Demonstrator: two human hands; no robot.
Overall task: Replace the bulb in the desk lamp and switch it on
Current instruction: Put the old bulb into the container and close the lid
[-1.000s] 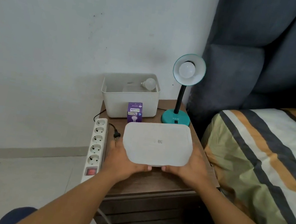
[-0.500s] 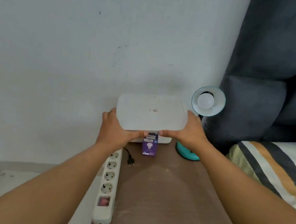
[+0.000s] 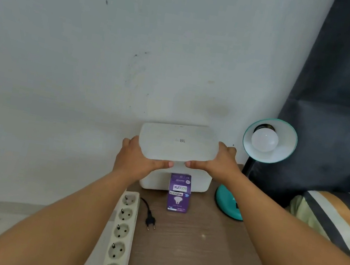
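A teal desk lamp (image 3: 229, 206) stands at the back right of the wooden nightstand (image 3: 196, 250), its shade facing me with a white bulb (image 3: 264, 139) screwed in. Its black plug (image 3: 150, 219) lies loose on the wood, beside the power strip. My left hand (image 3: 136, 160) and my right hand (image 3: 222, 162) grip the two ends of a white box lid (image 3: 178, 143), held over the white storage box (image 3: 184, 181) at the wall. A purple bulb carton (image 3: 178, 193) stands in front of that box.
A white power strip (image 3: 119, 236) with several empty sockets lies along the nightstand's left edge. A grey upholstered headboard (image 3: 348, 91) rises at the right, with a striped bedcover (image 3: 334, 217) below it. The white wall is close behind the box.
Both hands carried the lid from the front of the nightstand up and back onto the storage box. The spare bulb seen in the open box is now covered.
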